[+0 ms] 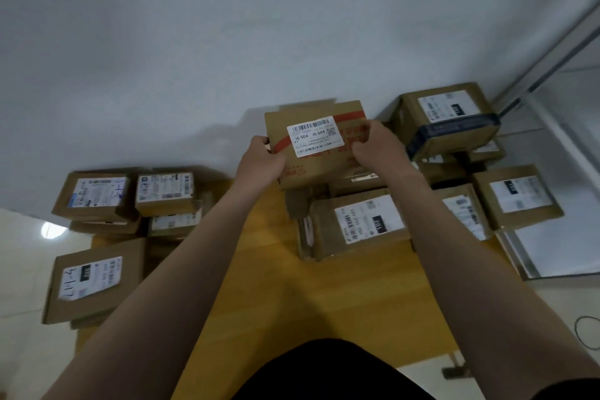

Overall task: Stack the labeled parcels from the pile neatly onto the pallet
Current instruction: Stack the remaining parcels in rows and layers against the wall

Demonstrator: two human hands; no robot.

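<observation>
Seemingly midway: from the head camera, labelled boxes (164, 193) are stacked left and right on the pallet (292, 286), with bare wood between them; the pile is out of view. Both arms stretch far, the left hand (259, 159) and right hand (380, 146) gripping the red-taped parcel (316, 136) by its sides over the pallet's far middle.

I'm seeing what looks like a small parcel stockroom: cardboard parcels (360, 224) with printed shipping labels stacked on a wooden pallet (292, 295), a bare white wall (227, 42) behind, pale tiled floor (22, 269), and a metal-framed glass partition (558, 250) at right.
</observation>
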